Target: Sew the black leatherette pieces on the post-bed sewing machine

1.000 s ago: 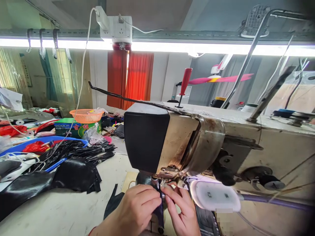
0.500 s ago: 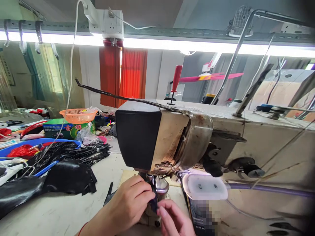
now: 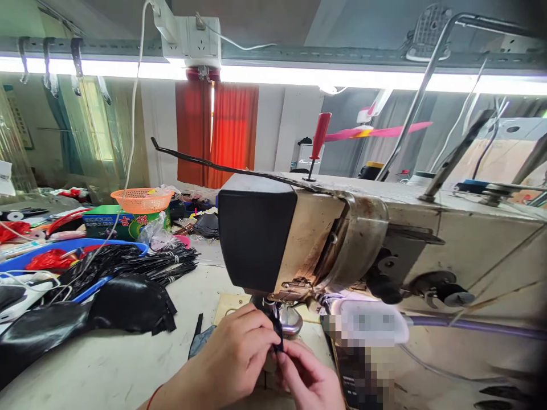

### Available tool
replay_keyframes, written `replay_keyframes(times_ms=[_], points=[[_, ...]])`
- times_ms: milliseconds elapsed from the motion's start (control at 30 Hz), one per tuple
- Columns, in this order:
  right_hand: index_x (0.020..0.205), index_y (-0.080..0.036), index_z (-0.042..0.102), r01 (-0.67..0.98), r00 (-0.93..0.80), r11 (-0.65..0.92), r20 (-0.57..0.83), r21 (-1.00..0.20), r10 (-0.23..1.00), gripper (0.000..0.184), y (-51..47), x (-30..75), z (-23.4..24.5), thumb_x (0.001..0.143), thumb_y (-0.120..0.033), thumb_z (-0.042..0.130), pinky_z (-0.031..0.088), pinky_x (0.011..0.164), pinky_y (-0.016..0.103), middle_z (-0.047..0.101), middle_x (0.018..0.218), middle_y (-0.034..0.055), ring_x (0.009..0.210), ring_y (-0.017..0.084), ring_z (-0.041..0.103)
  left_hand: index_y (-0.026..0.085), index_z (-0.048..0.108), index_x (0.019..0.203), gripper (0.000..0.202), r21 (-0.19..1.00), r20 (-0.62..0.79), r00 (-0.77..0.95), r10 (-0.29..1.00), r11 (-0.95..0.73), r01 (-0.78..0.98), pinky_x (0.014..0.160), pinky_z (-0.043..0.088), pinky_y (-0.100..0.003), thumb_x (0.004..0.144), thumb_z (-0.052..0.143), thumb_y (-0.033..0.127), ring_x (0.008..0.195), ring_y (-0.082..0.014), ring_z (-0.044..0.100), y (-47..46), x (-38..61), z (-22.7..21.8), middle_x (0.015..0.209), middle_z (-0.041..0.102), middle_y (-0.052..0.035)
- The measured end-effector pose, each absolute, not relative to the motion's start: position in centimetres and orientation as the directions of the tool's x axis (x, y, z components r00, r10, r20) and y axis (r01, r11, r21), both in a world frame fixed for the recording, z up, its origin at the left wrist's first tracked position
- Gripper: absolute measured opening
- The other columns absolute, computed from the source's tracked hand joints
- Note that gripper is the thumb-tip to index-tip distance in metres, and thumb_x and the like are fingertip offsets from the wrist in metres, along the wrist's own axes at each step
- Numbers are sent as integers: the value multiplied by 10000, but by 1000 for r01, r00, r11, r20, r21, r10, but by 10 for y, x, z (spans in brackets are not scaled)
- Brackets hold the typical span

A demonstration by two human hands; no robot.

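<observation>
My left hand has its fingers closed on a narrow black strip of leather-like material, just in front of the needle area of a sewing machine. From the right, my right hand pinches the lower end of that strip between thumb and forefinger. Beyond my left hand lies a dark piece of material, partly hidden by it. A shiny metal round part shows behind the strip. The needle itself is hard to make out.
Black leather-like pieces lie on the table at left, beside a blue tray with bundled black strips. A small white lamp and a phone sit right of my hands. A red-handled screwdriver stands on the machine.
The view has shifted, so the machine sits further right. My right hand has come up closer to my left, and both still grip the black strip.
</observation>
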State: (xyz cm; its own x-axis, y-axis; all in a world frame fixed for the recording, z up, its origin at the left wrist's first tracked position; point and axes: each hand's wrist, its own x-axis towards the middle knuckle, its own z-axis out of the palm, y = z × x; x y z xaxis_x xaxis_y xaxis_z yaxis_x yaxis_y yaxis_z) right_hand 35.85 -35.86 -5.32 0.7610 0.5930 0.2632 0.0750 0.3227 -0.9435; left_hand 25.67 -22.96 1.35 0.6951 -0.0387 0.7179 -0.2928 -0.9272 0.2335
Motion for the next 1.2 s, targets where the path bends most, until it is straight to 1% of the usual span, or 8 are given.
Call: replay_keyframes(times_ms=[133, 300, 400, 467, 600, 733, 1033, 1200], points=[[895, -229, 795, 144, 721, 294, 303, -945, 623, 333, -357, 361, -50, 756, -522, 719, 459, 428, 194, 595, 610, 17, 480, 108, 489, 166, 633, 948, 186, 266, 740, 672, 15, -925, -273, 668, 460, -288, 851, 506, 73, 791, -176, 542, -233, 259, 12, 868, 645, -49], [980, -243, 772, 283, 631, 302, 414, -910, 656, 265, -359, 367, -45, 842, -439, 660, 541, 574, 214, 670, 813, 63, 636, 143, 601, 168, 628, 883, 90, 149, 792, 611, -7, -968, -204, 658, 426, -302, 878, 553, 121, 752, -177, 509, -237, 259, 13, 806, 629, -29], [1095, -255, 721, 391, 476, 310, 479, -867, 738, 235, -362, 375, -42, 914, -292, 576, 554, 546, 203, 688, 894, 71, 623, 137, 641, 161, 628, 875, 122, 47, 797, 601, -61, -986, -161, 639, 388, -309, 903, 518, 116, 717, -173, 496, -237, 259, 15, 771, 619, -25], [1147, -262, 677, 551, 352, 326, 568, -768, 744, 278, -366, 381, -39, 918, -177, 544, 564, 556, 187, 692, 896, 54, 629, 129, 664, 154, 628, 872, 148, -19, 798, 596, -92, -992, -128, 623, 357, -312, 909, 496, 96, 695, -171, 492, -237, 259, 17, 742, 611, -23], [1134, -195, 622, 889, 144, 271, 789, -369, 598, 366, -373, 392, -28, 835, 2, 548, 578, 751, 212, 690, 917, 67, 814, 149, 691, 153, 608, 823, 167, -83, 801, 585, -125, -992, -98, 611, 317, -313, 906, 487, 73, 659, -160, 481, -237, 259, 17, 709, 600, -12], [1149, -107, 597, 938, -43, 308, 827, -159, 560, 391, -371, 398, -9, 818, 61, 473, 566, 822, 223, 659, 988, 132, 938, 157, 667, 157, 581, 769, 178, -111, 785, 603, -140, -990, -86, 616, 309, -310, 897, 498, 65, 652, -155, 483, -237, 259, 17, 701, 598, -6], [1039, -161, 624, 887, -178, 395, 610, -240, 772, 170, -366, 420, 13, 921, -72, 542, 560, 774, 221, 678, 918, 73, 862, 145, 666, 176, 554, 737, 197, -87, 823, 561, -86, -996, -24, 610, 283, -321, 930, 515, 174, 639, -164, 473, -229, 265, 13, 662, 584, 4], [1024, -205, 644, 861, -138, 378, 559, -340, 817, 185, -366, 420, 21, 928, -88, 538, 538, 763, 190, 684, 916, 36, 844, 117, 662, 179, 544, 747, 198, -122, 774, 624, -105, -992, -15, 603, 265, -324, 940, 502, 174, 651, -171, 472, -227, 263, 12, 679, 576, 6]])
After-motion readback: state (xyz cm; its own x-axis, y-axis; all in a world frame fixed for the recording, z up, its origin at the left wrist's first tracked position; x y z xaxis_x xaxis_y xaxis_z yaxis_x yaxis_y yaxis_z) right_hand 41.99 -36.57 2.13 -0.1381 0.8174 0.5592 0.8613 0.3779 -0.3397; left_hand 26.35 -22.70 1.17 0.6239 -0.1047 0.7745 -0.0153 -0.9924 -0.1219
